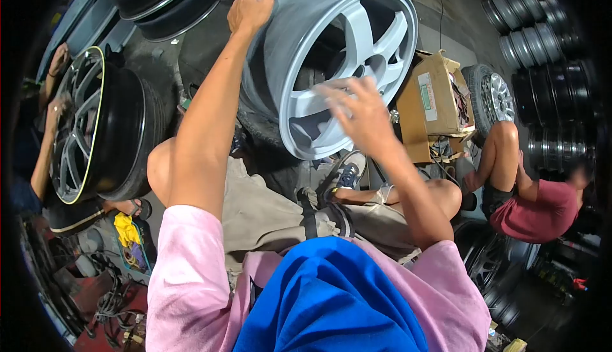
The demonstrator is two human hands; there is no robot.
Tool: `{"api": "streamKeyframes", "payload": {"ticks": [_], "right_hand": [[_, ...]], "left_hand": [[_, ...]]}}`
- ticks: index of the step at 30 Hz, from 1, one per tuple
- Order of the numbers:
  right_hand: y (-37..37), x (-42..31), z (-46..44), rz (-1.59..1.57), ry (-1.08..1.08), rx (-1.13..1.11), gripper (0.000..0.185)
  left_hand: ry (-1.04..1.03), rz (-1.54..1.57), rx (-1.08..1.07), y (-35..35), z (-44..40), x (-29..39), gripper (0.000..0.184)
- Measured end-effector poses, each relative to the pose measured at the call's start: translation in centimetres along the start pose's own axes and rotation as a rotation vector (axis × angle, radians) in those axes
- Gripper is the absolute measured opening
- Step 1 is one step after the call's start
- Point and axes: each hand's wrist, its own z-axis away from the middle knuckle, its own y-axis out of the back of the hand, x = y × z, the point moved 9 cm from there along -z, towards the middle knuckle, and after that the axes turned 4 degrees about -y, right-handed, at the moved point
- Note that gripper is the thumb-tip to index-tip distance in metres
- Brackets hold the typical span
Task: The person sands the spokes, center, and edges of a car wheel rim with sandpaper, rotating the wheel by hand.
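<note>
A large grey alloy wheel rim (357,33) is tilted in front of me, its spoked face turned to the right and toward me. My left hand (252,9) is closed over the rim's back edge at the upper left. In front of the lower spokes is my right hand (362,113), blurred by motion. Its fingers look stretched and apart, and I see nothing held in them. Whether they touch the spokes, I cannot tell. Beneath the rim a dark tyre (261,129) partly shows between my legs.
Beside the rim stands an open cardboard box (430,97) filled with odds and ends. At left, another person's hands are at a dark rim with a yellow-green edge (99,129). A person in a red shirt (535,208) sits at right near a tyre (488,97) and stacked rims (551,91).
</note>
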Motion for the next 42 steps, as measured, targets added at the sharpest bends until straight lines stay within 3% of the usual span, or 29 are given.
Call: {"api": "streamKeyframes", "payload": {"ticks": [2,7,12,14,16,18,20,22,24,26,28,32,34,36,37,40,42], "right_hand": [[1.0,2.0,-0.1,0.145,-0.052,-0.015,0.026],[-1.4,-3.9,-2.8,-0.101,0.052,-0.113,0.02],[0.6,2.9,-2.3,0.078,-0.063,-0.108,0.019],[-0.4,0.9,-2.5,0.059,0.007,-0.104,0.017],[-0.9,-3.1,-2.8,-0.154,0.051,-0.088,0.015],[-1.1,-2.8,-2.1,-0.173,0.016,-0.11,0.02],[0.0,1.0,0.0,-0.067,0.03,0.078,0.026],[0.6,2.8,0.4,0.038,-0.081,0.083,0.032],[-0.8,0.8,0.4,-0.044,-0.124,0.066,0.03],[-2.6,-2.7,0.3,-0.37,-0.118,0.04,0.03],[-2.7,-3.6,1.1,-0.403,-0.155,0.09,0.035],[-2.2,4.6,4.5,-0.132,-0.294,0.239,0.042],[-2.3,3.1,3.8,-0.228,-0.279,0.205,0.042],[-2.7,-2.2,2.2,-0.239,-0.057,0.165,0.043],[-3.1,-3.6,1.5,-0.35,-0.082,0.112,0.04],[-2.2,1.5,1.3,-0.35,-0.199,0.079,0.034],[-0.6,4.2,0.7,-0.051,-0.121,0.012,0.029]], "left_hand": [[-0.025,0.006,-0.023,-0.3,0.2,0.4,0.088],[-0.035,-0.013,0.0,0.0,-0.1,0.4,0.088],[-0.034,-0.003,-0.014,-0.6,0.1,0.4,0.088],[-0.04,-0.008,-0.008,-0.5,0.0,0.5,0.088],[-0.03,-0.005,0.013,-0.2,0.1,0.2,0.088],[-0.044,-0.012,0.01,0.0,0.0,0.4,0.088],[-0.044,0.001,-0.004,-0.3,0.1,0.3,0.088],[-0.039,-0.001,-0.008,-0.7,0.0,0.3,0.088],[-0.031,-0.001,-0.004,-0.7,0.1,0.2,0.088],[-0.041,-0.007,-0.004,-0.5,-0.2,0.1,0.089],[-0.047,-0.01,0.0,-0.3,-0.1,0.2,0.089],[-0.026,-0.007,-0.017,-0.5,0.1,0.4,0.089],[-0.045,-0.002,0.005,-0.6,-0.3,0.5,0.089],[-0.045,-0.02,-0.012,-0.6,-0.2,0.2,0.09],[-0.047,-0.025,-0.005,-0.3,-0.4,0.3,0.09],[-0.041,0.01,0.009,-0.4,0.1,0.2,0.091],[-0.047,-0.002,-0.022,-0.6,0.2,0.6,0.096]]}}
